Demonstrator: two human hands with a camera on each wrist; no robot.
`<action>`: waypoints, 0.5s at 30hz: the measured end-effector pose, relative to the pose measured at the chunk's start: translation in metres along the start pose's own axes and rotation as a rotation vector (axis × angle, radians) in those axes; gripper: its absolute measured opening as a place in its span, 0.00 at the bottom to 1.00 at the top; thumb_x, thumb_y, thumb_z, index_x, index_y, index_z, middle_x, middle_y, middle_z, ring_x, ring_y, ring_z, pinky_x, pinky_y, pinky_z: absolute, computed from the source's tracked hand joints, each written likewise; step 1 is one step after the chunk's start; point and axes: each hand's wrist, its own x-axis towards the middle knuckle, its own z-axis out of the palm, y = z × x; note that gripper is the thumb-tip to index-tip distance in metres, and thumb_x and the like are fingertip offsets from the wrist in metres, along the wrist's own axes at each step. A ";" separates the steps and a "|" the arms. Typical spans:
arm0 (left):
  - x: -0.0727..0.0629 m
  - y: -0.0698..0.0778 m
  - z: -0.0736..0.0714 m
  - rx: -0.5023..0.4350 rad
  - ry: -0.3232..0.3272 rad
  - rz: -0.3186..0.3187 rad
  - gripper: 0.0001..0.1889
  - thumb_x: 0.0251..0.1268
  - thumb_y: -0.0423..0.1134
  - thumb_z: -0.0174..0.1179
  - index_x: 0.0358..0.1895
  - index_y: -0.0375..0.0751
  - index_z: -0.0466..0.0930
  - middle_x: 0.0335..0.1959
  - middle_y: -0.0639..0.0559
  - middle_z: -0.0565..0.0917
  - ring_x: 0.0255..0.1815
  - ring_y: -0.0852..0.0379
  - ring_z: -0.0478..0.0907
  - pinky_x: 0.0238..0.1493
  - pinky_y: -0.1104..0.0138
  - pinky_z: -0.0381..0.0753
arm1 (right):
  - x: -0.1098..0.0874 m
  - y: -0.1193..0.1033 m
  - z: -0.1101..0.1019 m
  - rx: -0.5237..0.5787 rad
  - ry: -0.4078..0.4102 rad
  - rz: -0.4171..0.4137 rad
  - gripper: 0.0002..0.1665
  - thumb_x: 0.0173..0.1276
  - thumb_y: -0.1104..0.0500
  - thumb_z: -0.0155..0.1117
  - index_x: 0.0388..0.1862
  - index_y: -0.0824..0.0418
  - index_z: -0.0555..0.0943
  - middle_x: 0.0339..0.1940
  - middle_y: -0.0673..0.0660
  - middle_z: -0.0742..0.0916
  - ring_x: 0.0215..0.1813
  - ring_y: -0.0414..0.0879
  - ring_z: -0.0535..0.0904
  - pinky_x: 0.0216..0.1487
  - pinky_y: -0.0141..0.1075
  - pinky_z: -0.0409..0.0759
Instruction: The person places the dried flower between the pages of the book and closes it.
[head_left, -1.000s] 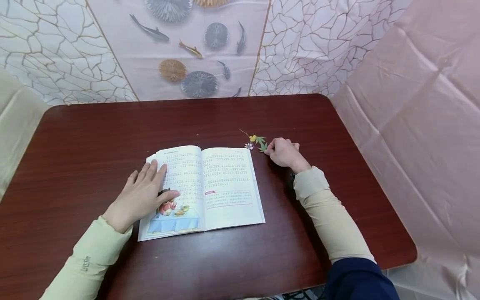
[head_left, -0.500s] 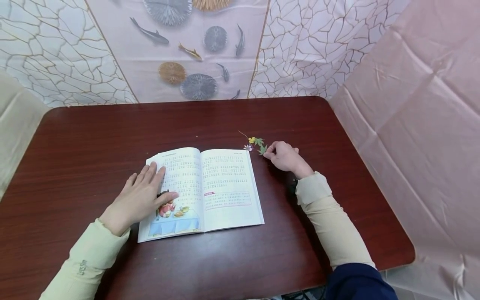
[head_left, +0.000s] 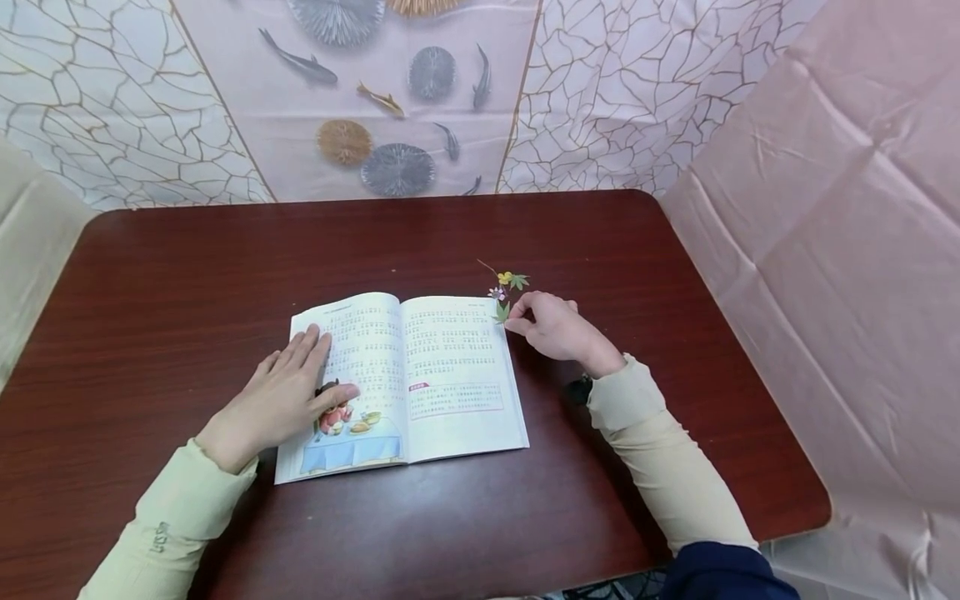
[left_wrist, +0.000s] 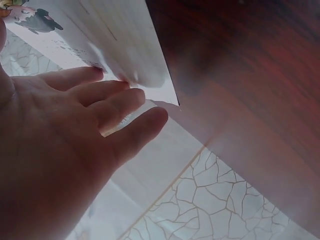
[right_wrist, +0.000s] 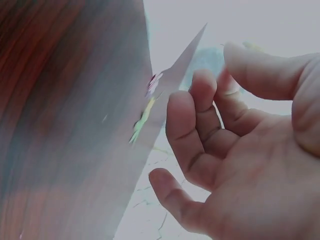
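Observation:
An open book [head_left: 461, 433] with printed text lies on the table, a fruit picture on its left page. My left hand [head_left: 273, 404] rests flat on that page, fingers spread and straight; in the left wrist view its fingertips meet the paper [left_wrist: 135, 45]. Between thumb and forefinger, my right hand [head_left: 555, 327] pinches a small green leaf [head_left: 502, 312] that overlaps the upper right corner of the right page. Just behind it are a yellow flower [head_left: 505, 277] on a thin stem, another green leaf [head_left: 518, 282] and a pale purple flower [head_left: 497, 293].
The dark red-brown table [head_left: 187, 267] has rounded corners. Patterned cloth [head_left: 615, 100] hangs behind its far edge, and pinkish cloth [head_left: 847, 250] hangs along the right side. Some dark cables [head_left: 611, 590] show below the near edge.
My right hand has moved left and slightly nearer, bringing the pinched leaf from beside the book onto the right page's corner. My left hand has stayed on the left page.

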 end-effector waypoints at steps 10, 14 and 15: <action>-0.001 0.001 -0.002 -0.019 0.008 0.022 0.54 0.65 0.73 0.43 0.75 0.26 0.47 0.77 0.32 0.45 0.76 0.34 0.44 0.67 0.37 0.46 | -0.007 -0.018 0.014 -0.091 -0.094 -0.124 0.03 0.69 0.60 0.63 0.35 0.56 0.81 0.31 0.48 0.82 0.38 0.44 0.75 0.50 0.49 0.59; -0.001 0.001 -0.003 -0.017 0.006 0.022 0.54 0.64 0.73 0.43 0.75 0.26 0.47 0.77 0.32 0.44 0.76 0.35 0.44 0.67 0.36 0.46 | -0.007 -0.024 0.018 -0.095 -0.119 -0.155 0.03 0.68 0.59 0.65 0.33 0.55 0.82 0.30 0.47 0.82 0.38 0.44 0.75 0.51 0.50 0.59; -0.001 0.000 -0.003 -0.016 0.006 0.021 0.54 0.64 0.73 0.43 0.75 0.26 0.47 0.77 0.32 0.44 0.76 0.35 0.43 0.67 0.36 0.46 | -0.007 -0.025 0.018 -0.100 -0.124 -0.163 0.03 0.68 0.59 0.65 0.33 0.55 0.82 0.29 0.47 0.82 0.38 0.44 0.75 0.51 0.50 0.59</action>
